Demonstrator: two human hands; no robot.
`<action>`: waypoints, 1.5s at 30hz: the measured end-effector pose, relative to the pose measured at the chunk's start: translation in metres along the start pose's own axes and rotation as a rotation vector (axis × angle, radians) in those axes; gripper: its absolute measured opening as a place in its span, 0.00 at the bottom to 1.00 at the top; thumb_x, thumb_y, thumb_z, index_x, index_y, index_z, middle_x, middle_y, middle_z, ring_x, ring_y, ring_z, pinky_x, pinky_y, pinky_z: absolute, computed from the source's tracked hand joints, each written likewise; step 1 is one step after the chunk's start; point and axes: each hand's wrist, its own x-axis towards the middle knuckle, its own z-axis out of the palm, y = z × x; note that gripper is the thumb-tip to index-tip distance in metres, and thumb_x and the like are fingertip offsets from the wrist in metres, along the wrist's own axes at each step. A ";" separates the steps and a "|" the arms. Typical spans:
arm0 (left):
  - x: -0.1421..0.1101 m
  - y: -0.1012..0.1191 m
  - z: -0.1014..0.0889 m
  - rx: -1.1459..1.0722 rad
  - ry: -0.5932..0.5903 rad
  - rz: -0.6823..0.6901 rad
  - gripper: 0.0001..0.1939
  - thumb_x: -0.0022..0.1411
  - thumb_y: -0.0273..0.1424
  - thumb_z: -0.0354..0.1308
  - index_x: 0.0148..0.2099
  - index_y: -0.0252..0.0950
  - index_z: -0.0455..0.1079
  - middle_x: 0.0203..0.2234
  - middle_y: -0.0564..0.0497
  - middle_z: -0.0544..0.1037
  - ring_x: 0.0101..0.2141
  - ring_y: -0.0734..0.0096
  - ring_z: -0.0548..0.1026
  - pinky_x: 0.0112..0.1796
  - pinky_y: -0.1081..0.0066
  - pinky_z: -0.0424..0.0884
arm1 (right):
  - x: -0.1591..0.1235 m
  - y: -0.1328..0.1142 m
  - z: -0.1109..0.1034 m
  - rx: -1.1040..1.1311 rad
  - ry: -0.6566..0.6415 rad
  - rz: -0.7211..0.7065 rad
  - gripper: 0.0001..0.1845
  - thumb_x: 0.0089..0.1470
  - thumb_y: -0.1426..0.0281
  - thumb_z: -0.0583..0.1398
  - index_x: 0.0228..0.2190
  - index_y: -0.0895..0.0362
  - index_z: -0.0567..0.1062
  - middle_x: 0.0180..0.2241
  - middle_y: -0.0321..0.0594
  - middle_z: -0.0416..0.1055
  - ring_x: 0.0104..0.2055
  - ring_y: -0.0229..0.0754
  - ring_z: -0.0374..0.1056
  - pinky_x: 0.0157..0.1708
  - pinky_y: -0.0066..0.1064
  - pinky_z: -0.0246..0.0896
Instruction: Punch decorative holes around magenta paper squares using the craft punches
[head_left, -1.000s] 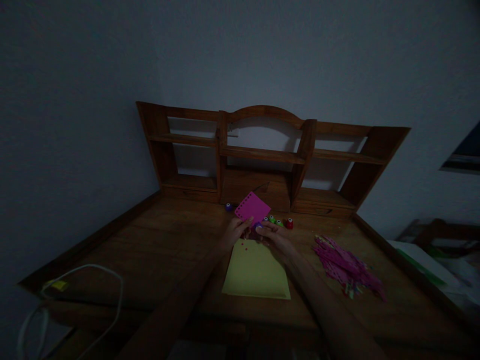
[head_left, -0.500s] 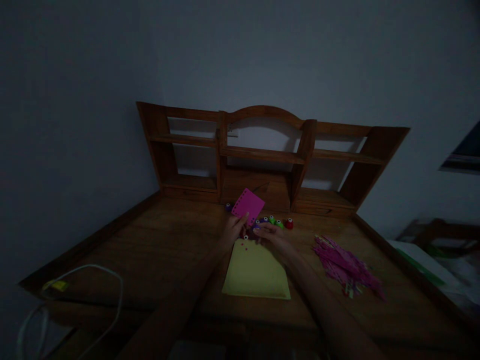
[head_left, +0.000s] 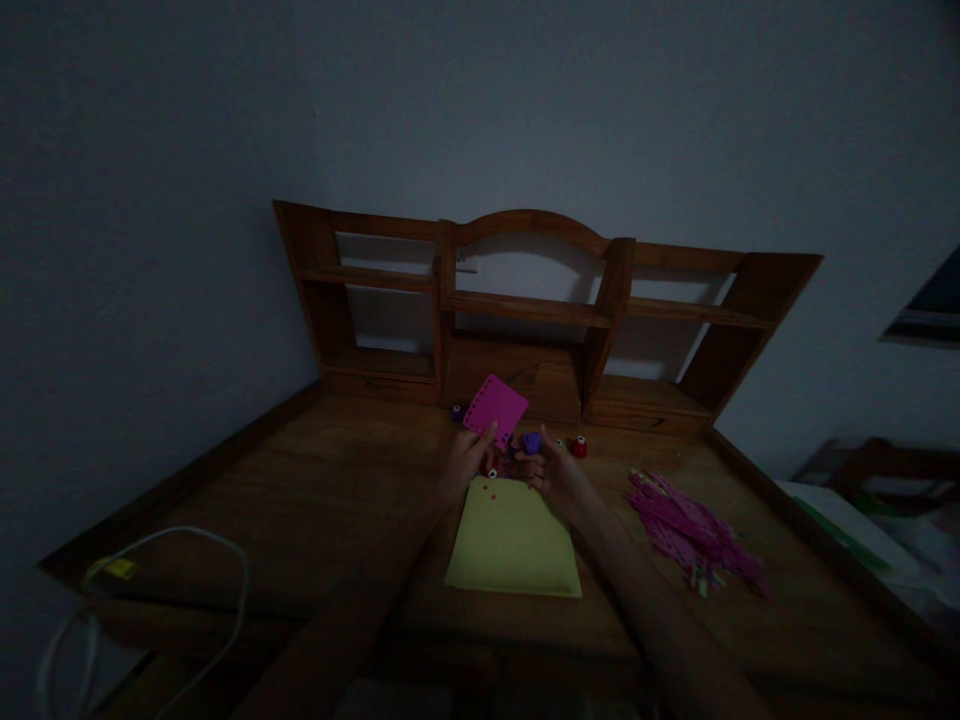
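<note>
My left hand (head_left: 466, 462) pinches the lower corner of a pink sheet of paper (head_left: 496, 405), tilted, with a row of punched holes along its left edge. In my right hand (head_left: 555, 468), the fingers are closed around a small purple craft punch (head_left: 531, 443), just right of the sheet and apart from it. Below both hands lies a yellow pad of paper (head_left: 514, 545) with a few pink punched dots on its top edge. A red craft punch (head_left: 492, 467) sits between the hands, partly hidden.
Another red punch (head_left: 579, 447) stands right of my right hand, and a dark purple one (head_left: 457, 412) is behind the sheet. A heap of pink paper strips (head_left: 694, 530) lies on the right. The wooden shelf (head_left: 525, 313) bounds the back; a white cable (head_left: 244, 575) curls at left.
My right hand has turned and moved slightly right, away from the sheet's lower corner, bringing the purple punch into clearer view. My left hand and the pink sheet have barely moved.
</note>
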 end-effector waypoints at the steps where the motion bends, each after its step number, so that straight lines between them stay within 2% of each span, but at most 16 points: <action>1: 0.000 0.000 0.000 0.002 0.002 0.000 0.29 0.62 0.51 0.51 0.20 0.34 0.68 0.09 0.52 0.67 0.14 0.74 0.66 0.20 0.73 0.59 | 0.000 -0.001 -0.001 0.027 -0.009 0.007 0.22 0.58 0.52 0.57 0.33 0.58 0.77 0.31 0.43 0.77 0.22 0.32 0.66 0.23 0.24 0.63; 12: -0.001 0.001 0.001 -0.012 -0.014 -0.040 0.29 0.60 0.52 0.53 0.19 0.34 0.66 0.10 0.53 0.66 0.13 0.74 0.65 0.19 0.73 0.59 | 0.002 0.001 -0.006 0.200 -0.019 0.059 0.17 0.64 0.60 0.52 0.35 0.59 0.75 0.25 0.40 0.75 0.18 0.32 0.62 0.19 0.22 0.62; 17: -0.001 0.002 0.002 -0.004 -0.013 -0.022 0.28 0.61 0.51 0.53 0.20 0.34 0.67 0.09 0.54 0.65 0.13 0.75 0.64 0.19 0.73 0.59 | 0.006 0.004 -0.009 0.137 -0.013 0.038 0.16 0.61 0.59 0.55 0.34 0.59 0.74 0.24 0.39 0.74 0.17 0.32 0.60 0.17 0.23 0.58; 19: -0.002 0.002 0.002 -0.008 -0.018 -0.022 0.28 0.61 0.51 0.53 0.20 0.34 0.68 0.10 0.53 0.66 0.13 0.75 0.64 0.19 0.73 0.58 | 0.006 0.004 -0.006 0.054 0.020 -0.024 0.18 0.59 0.56 0.57 0.31 0.58 0.74 0.23 0.39 0.73 0.16 0.32 0.60 0.16 0.23 0.56; 23: -0.003 0.004 0.002 -0.027 -0.015 -0.024 0.28 0.61 0.51 0.53 0.20 0.34 0.67 0.11 0.53 0.67 0.14 0.74 0.65 0.20 0.73 0.59 | 0.002 0.002 0.006 -0.224 0.148 -0.260 0.25 0.55 0.48 0.57 0.25 0.57 0.73 0.19 0.37 0.71 0.16 0.33 0.59 0.17 0.25 0.54; 27: -0.003 0.003 0.001 -0.037 -0.007 -0.011 0.28 0.61 0.51 0.53 0.19 0.35 0.65 0.10 0.52 0.67 0.14 0.74 0.66 0.20 0.73 0.59 | -0.005 0.000 0.016 -0.500 0.214 -0.507 0.19 0.53 0.50 0.60 0.34 0.54 0.73 0.22 0.32 0.69 0.17 0.34 0.58 0.18 0.26 0.52; 29: -0.002 0.003 0.001 -0.033 -0.006 -0.008 0.27 0.61 0.51 0.53 0.19 0.35 0.66 0.11 0.52 0.67 0.14 0.74 0.65 0.20 0.73 0.59 | -0.010 0.000 0.017 -0.687 0.196 -0.589 0.16 0.56 0.53 0.58 0.36 0.52 0.72 0.26 0.34 0.71 0.22 0.36 0.62 0.23 0.27 0.55; 32: -0.001 0.002 0.000 -0.031 -0.024 -0.003 0.27 0.61 0.51 0.53 0.20 0.35 0.67 0.12 0.52 0.68 0.14 0.74 0.65 0.21 0.72 0.60 | -0.015 0.005 0.014 -1.102 0.067 -0.610 0.13 0.60 0.56 0.56 0.35 0.52 0.74 0.32 0.39 0.73 0.30 0.41 0.66 0.32 0.31 0.57; 35: -0.001 0.000 -0.001 -0.034 -0.034 -0.001 0.28 0.61 0.50 0.53 0.18 0.35 0.65 0.12 0.52 0.68 0.15 0.73 0.66 0.22 0.72 0.61 | -0.018 0.011 0.010 -1.374 -0.012 -0.554 0.13 0.61 0.58 0.55 0.38 0.51 0.75 0.32 0.42 0.74 0.31 0.43 0.67 0.34 0.32 0.55; 39: 0.000 -0.001 -0.001 -0.033 -0.028 -0.011 0.28 0.61 0.50 0.53 0.18 0.35 0.66 0.12 0.52 0.68 0.15 0.73 0.66 0.23 0.71 0.62 | -0.019 0.011 0.009 -1.442 0.016 -0.559 0.16 0.63 0.58 0.52 0.37 0.52 0.76 0.29 0.43 0.74 0.30 0.44 0.66 0.34 0.32 0.53; 45: -0.001 -0.001 0.000 -0.017 -0.033 -0.019 0.28 0.61 0.51 0.52 0.19 0.34 0.66 0.11 0.52 0.67 0.15 0.73 0.65 0.21 0.72 0.61 | -0.018 0.009 0.009 -1.445 0.022 -0.567 0.15 0.59 0.55 0.57 0.36 0.52 0.76 0.30 0.43 0.73 0.30 0.44 0.66 0.34 0.32 0.52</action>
